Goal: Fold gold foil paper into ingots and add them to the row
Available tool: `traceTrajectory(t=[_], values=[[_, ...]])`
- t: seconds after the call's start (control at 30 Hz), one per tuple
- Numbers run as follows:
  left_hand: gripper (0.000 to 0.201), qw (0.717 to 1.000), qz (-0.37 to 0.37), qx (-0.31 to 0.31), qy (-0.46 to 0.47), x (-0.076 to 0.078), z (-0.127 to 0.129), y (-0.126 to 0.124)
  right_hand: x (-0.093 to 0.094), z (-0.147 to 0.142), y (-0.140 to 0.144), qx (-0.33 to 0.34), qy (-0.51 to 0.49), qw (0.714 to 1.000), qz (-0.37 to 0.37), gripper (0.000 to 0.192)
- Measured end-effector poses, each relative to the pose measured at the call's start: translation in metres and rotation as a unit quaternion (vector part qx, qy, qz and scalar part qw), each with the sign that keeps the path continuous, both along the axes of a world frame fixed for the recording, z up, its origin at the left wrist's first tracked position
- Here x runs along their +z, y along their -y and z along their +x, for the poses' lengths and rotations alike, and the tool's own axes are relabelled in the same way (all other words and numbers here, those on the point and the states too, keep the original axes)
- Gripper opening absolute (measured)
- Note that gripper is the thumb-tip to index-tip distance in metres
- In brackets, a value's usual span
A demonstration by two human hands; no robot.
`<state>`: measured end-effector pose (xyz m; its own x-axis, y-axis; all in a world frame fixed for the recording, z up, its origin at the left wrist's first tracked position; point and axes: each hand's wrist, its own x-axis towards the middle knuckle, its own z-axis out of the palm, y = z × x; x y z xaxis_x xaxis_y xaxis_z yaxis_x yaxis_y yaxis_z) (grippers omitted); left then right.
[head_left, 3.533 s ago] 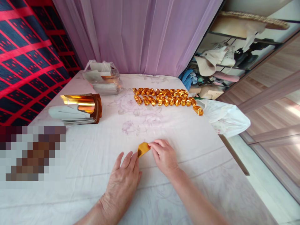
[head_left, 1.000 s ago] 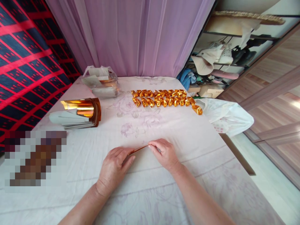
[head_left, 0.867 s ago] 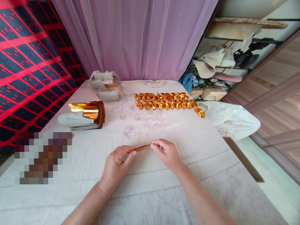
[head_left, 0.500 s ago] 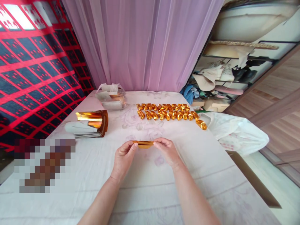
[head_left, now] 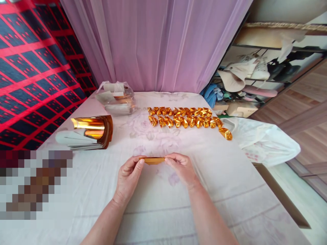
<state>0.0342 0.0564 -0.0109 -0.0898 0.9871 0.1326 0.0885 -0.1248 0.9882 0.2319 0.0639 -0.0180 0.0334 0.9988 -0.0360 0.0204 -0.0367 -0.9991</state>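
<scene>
Currently, the foil (head_left: 154,161) is on the near side of the rows (head_left: 184,121) of gold pieces, well apart from them. The left hand (head_left: 127,177) pinches its left end, with the thumb on the near face and the fingers bent behind; the right hand (head_left: 183,170) pinches the other end between thumb and forefinger. Whether the lower edge touches the cloth (head_left: 158,204), I cannot tell.

In my judgement, the foil must be very light and thin, easy to bend, although its folded layers probably give some stiffness along the length. The shiny face may be a little slippery; a hard squeeze could leave a crease, and a strong pull could tear it. Therefore the two ends seem the right places for a gentle fingertip hold, which leaves the middle free of pressure.

To the left of the rows is the stack (head_left: 94,130) of gold sheets; also left, somewhat behind the rows, is the bag (head_left: 114,102).
</scene>
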Motion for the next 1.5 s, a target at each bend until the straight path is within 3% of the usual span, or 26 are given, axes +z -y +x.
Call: traceTrajectory(t=[0.17, 0.4, 0.73, 0.83, 0.97, 1.1, 1.23, 1.5], values=[[0.038, 0.997, -0.061, 0.017, 0.052, 0.000, 0.000, 0.002, -0.001, -0.002, 0.003, -0.020, 0.006, 1.000, 0.012, 0.021], [0.043, 0.992, -0.087, 0.038, 0.086, -0.001, 0.001, 0.002, -0.009, -0.002, 0.001, -0.007, 0.011, 1.000, 0.024, 0.027], [0.033, 0.995, -0.065, 0.038, 0.058, -0.004, 0.002, 0.002, -0.007, -0.003, 0.002, -0.006, 0.028, 0.999, 0.021, 0.030], [0.027, 0.999, -0.037, 0.016, 0.028, -0.005, 0.001, 0.003, -0.003, -0.004, 0.001, -0.023, 0.067, 0.996, 0.060, 0.023], [0.017, 0.999, 0.034, -0.004, -0.036, -0.004, 0.000, 0.002, 0.006, -0.007, 0.002, -0.078, 0.175, 0.960, 0.202, 0.012], [0.013, 0.992, 0.104, -0.022, -0.063, -0.002, 0.000, -0.001, 0.017, -0.015, 0.005, -0.042, 0.295, 0.910, 0.290, 0.013], [0.013, 0.990, 0.117, -0.049, -0.069, 0.000, 0.002, 0.000, 0.026, -0.025, 0.009, -0.003, 0.386, 0.874, 0.296, 0.011], [0.016, 0.990, 0.100, -0.060, -0.073, 0.002, 0.001, 0.001, 0.025, -0.026, 0.008, 0.024, 0.385, 0.874, 0.294, 0.013]])
